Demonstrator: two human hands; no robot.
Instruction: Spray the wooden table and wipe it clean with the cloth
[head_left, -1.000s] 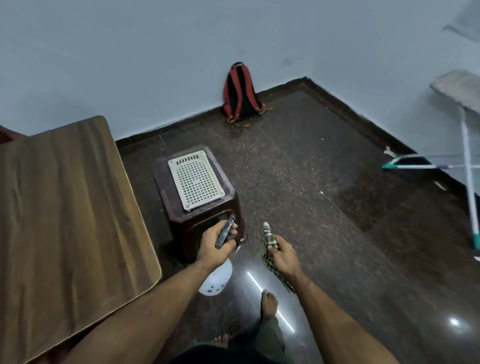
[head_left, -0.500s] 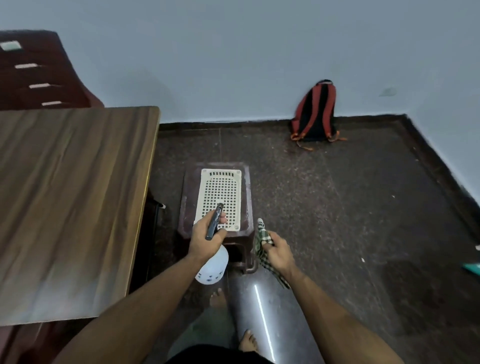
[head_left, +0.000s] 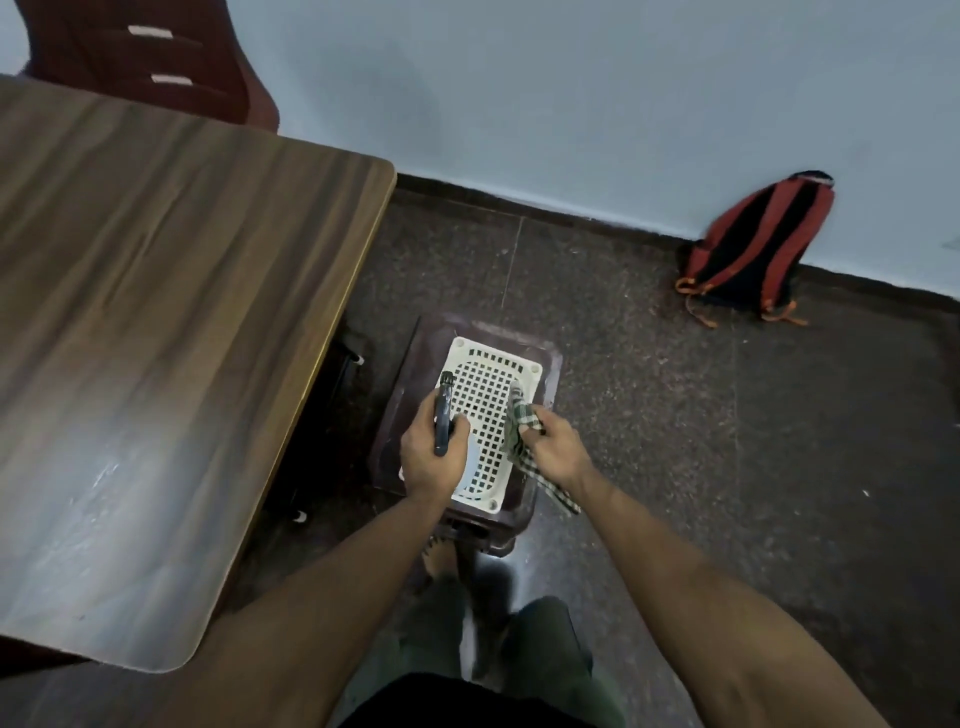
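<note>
The wooden table (head_left: 156, 322) fills the left of the view, with a pale sheen on its near part. My left hand (head_left: 428, 457) grips a spray bottle (head_left: 444, 415) by its dark head; the white body is mostly hidden below the hand. My right hand (head_left: 553, 449) holds a green checked cloth (head_left: 522, 434) that hangs down from the fist. Both hands hover over a dark brown stool (head_left: 548, 364) with a white perforated top (head_left: 488, 384), just right of the table's edge.
A dark red chair (head_left: 156, 57) stands behind the table against the pale blue wall. A red and black backpack (head_left: 753, 249) leans on the wall at the right. My bare feet and green trousers show on the dark speckled floor (head_left: 727, 441) below the stool.
The view has swung left and closer, so the table fills more of the frame. Both hands, still holding bottle and cloth, now sit above the stool's top rather than in front of it.
</note>
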